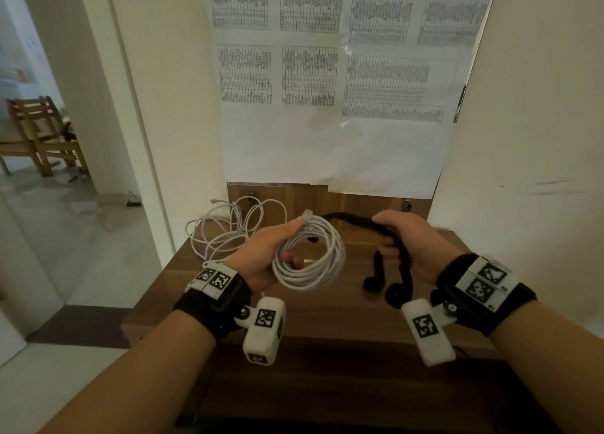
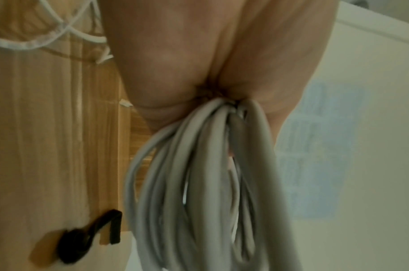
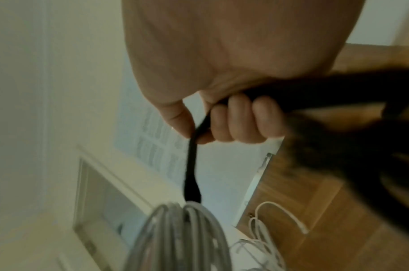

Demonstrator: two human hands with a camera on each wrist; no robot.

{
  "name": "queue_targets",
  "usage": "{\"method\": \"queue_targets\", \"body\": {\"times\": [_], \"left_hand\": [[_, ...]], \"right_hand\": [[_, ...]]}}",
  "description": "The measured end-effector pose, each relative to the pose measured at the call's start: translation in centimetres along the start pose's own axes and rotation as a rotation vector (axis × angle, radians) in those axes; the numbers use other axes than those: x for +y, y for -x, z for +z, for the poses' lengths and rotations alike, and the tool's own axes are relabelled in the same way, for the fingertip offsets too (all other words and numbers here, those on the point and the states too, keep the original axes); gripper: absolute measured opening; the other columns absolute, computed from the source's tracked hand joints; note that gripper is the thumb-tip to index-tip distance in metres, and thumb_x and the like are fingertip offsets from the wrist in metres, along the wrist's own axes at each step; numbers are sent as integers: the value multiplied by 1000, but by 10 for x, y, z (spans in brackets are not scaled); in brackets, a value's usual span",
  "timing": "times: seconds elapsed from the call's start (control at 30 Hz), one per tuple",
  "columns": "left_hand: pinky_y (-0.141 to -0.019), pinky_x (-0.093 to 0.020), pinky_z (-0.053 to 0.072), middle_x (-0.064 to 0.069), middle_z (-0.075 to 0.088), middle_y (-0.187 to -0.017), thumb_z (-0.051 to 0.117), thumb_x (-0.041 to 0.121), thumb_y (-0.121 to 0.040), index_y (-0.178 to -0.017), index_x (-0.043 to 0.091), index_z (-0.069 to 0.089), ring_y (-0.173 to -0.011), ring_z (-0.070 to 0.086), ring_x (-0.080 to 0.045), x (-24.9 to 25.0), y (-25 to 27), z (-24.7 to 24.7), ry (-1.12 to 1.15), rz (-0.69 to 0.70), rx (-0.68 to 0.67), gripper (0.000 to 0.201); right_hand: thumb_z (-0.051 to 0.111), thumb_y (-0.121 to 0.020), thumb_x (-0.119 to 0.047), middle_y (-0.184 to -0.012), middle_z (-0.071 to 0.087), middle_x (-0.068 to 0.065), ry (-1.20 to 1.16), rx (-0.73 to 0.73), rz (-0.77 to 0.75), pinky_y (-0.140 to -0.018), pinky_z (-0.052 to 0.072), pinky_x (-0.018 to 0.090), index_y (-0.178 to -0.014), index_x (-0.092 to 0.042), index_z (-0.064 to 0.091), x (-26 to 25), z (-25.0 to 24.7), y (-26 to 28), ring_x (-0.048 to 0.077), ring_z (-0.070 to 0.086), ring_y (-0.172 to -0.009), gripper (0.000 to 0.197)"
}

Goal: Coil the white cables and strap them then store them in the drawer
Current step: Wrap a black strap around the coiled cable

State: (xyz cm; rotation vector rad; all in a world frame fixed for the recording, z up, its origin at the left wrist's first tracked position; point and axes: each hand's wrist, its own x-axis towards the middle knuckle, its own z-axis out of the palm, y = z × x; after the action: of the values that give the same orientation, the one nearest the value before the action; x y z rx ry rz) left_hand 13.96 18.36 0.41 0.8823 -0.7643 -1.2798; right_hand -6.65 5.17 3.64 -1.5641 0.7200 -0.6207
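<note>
My left hand (image 1: 264, 254) grips a coiled white cable (image 1: 310, 260) above the wooden cabinet top (image 1: 327, 312); the coil (image 2: 199, 183) hangs from my palm in the left wrist view. My right hand (image 1: 405, 241) holds black straps (image 1: 356, 220); one end reaches the coil's top by its clear plug (image 1: 307, 213), the others dangle below my fist with curled tips (image 1: 395, 294). In the right wrist view a strap (image 3: 192, 165) runs from between my thumb and fingers (image 3: 245, 122) down to the coil (image 3: 180, 229). A second white cable (image 1: 228, 227) lies loose at the back left of the top.
A wall with taped printed sheets (image 1: 310, 74) rises behind the cabinet, above a wooden back panel (image 1: 359, 203). A white wall (image 1: 523, 139) closes the right side. To the left are a doorway and a wooden chair (image 1: 42, 133). The drawer is not in view.
</note>
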Motion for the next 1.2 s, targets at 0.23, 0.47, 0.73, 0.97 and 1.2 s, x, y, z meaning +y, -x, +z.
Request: {"method": "queue_targets", "body": {"times": [0.23, 0.47, 0.73, 0.97, 1.2], "left_hand": [[-51, -24, 50, -1, 62, -62, 61, 32, -90, -114, 7, 69, -45, 46, -10, -7, -3, 12, -310, -60, -106, 36], [-55, -24, 49, 4, 65, -64, 54, 28, -97, -118, 4, 65, -45, 44, -8, -8, -4, 8, -317, -66, -132, 34], [-56, -27, 52, -6, 63, -72, 67, 43, -86, -116, 2, 68, -49, 51, -11, -8, -15, 3, -250, 49, 31, 51], [-65, -36, 51, -2, 66, -74, 59, 42, -96, -100, 10, 66, -66, 63, -17, -26, -25, 8, -742, 327, 280, 33], [-58, -33, 50, -6, 65, -73, 56, 35, -99, -102, 1, 65, -64, 60, -22, -30, -22, 25, -654, 415, 202, 35]], "right_hand": [[68, -93, -17, -117, 72, 1, 266, -181, -126, -88, 59, 36, -115, -32, 71, 7, 10, -6, 19, 70, -106, 27], [72, -90, -29, -90, 77, -10, 686, -88, -303, -84, 58, 28, -99, -26, 78, 7, 9, -4, 4, 70, -84, 12], [55, -101, -26, -71, 60, -2, 537, 185, -263, -63, 45, 28, -95, -18, 65, 11, 13, -5, 13, 54, -61, 15], [51, -104, -28, -61, 64, 6, 243, -8, -188, -38, 38, 22, -100, -14, 59, -8, 52, 16, 16, 50, -40, 17], [62, -96, -40, -66, 68, 8, -2, 53, -18, -37, 36, 23, -82, -9, 65, -5, 63, 13, 17, 49, -41, 34]]}}
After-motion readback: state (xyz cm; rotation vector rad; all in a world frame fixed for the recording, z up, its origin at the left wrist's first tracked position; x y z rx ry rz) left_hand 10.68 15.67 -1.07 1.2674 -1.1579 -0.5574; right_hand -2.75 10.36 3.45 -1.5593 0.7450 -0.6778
